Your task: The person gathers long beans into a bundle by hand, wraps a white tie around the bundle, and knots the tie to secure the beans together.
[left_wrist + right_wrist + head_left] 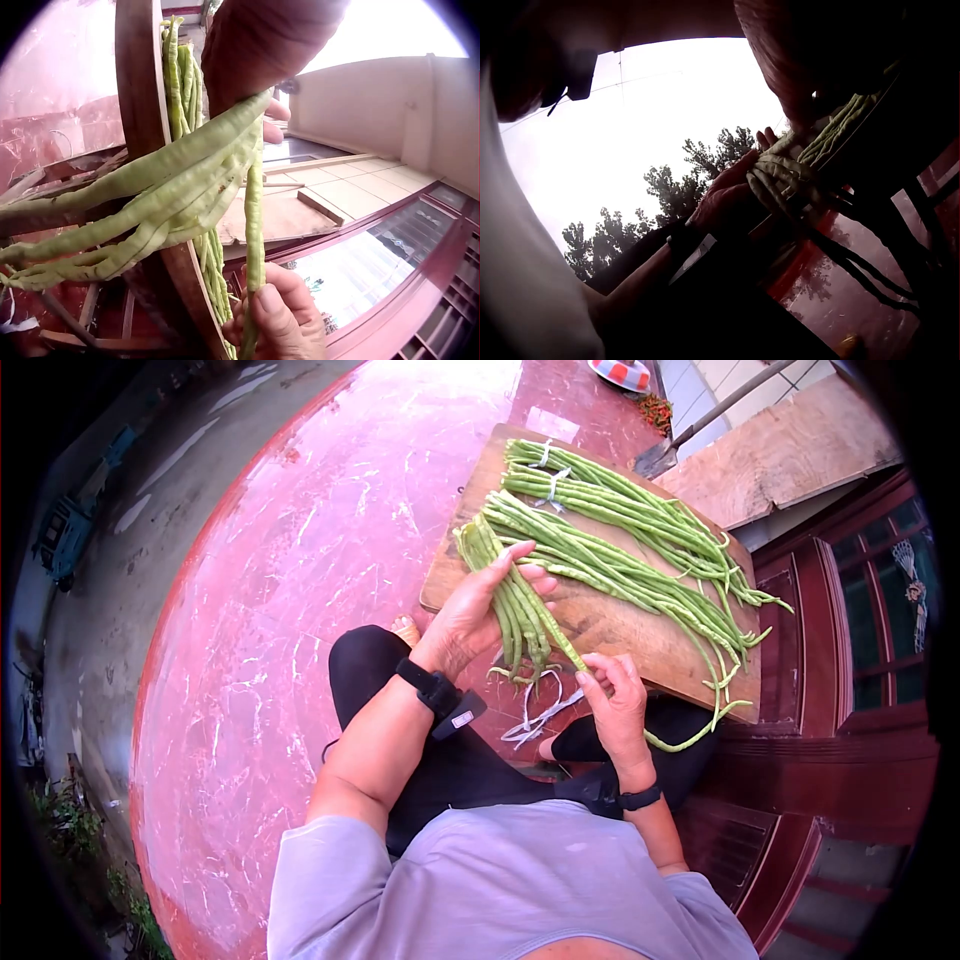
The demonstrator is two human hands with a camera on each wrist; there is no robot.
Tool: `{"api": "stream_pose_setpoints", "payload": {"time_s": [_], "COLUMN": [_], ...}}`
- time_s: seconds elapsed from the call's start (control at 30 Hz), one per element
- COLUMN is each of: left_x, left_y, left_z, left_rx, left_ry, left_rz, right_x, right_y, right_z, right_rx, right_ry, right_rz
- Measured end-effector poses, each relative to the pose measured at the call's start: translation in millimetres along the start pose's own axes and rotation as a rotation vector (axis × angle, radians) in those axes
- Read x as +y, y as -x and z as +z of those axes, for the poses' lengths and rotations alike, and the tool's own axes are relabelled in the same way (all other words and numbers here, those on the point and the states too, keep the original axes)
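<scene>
My left hand holds a folded bunch of green long beans above the near left edge of a wooden table. The thumb lies across the beans, and their lower ends hang down. My right hand pinches a single long bean between thumb and fingers, low on its length. In the left wrist view this bean runs straight from the bunch to the right hand's thumb. The right wrist view is dark, but the left hand and bunch show there.
On the wooden table lie long beans in a loose pile, beside bundles tied with white strips. One bean hangs over the near edge. Pale strips hang between the knees. A red door stands at right.
</scene>
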State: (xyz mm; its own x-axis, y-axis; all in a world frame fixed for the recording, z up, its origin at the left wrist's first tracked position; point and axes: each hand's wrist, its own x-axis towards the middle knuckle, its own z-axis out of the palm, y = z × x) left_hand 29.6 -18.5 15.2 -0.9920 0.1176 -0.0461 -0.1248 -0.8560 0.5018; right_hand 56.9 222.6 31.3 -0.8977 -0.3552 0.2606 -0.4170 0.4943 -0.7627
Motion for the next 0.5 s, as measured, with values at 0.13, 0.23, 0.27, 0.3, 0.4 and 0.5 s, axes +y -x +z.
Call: {"api": "stream_pose_setpoints", "payload": {"time_s": [0.13,0.23,0.27,0.3,0.4,0.5], "left_x": [-1.5,0.8,3.3,5.1,15.1,18.7], "left_y": [-2.7,-2.3,-3.3,-2.9,5.4,6.7], "left_z": [-2.5,-1.7,-3.8,-6.1,11.0,17.1], "left_rx": [-0.102,-0.168,-0.208,-0.247,-0.082,-0.047], "left_ry": [0.035,0.097,0.128,0.16,0.021,-0.073], "left_rz": [0.028,0.043,0.044,0.041,0.124,0.17], "right_x": [-1.5,-3.2,-0.9,3.9,36.3,78.5], "right_y": [3.0,6.8,8.2,8.4,18.6,28.7], "right_z": [5.9,14.1,16.7,21.0,37.7,54.7], "right_rx": [0.016,-0.02,-0.071,-0.122,-0.401,-0.572], "right_ry": [-0.011,-0.052,-0.04,-0.029,-0.102,-0.095], "right_rz": [0.025,0.071,0.041,0.015,0.149,0.246]}}
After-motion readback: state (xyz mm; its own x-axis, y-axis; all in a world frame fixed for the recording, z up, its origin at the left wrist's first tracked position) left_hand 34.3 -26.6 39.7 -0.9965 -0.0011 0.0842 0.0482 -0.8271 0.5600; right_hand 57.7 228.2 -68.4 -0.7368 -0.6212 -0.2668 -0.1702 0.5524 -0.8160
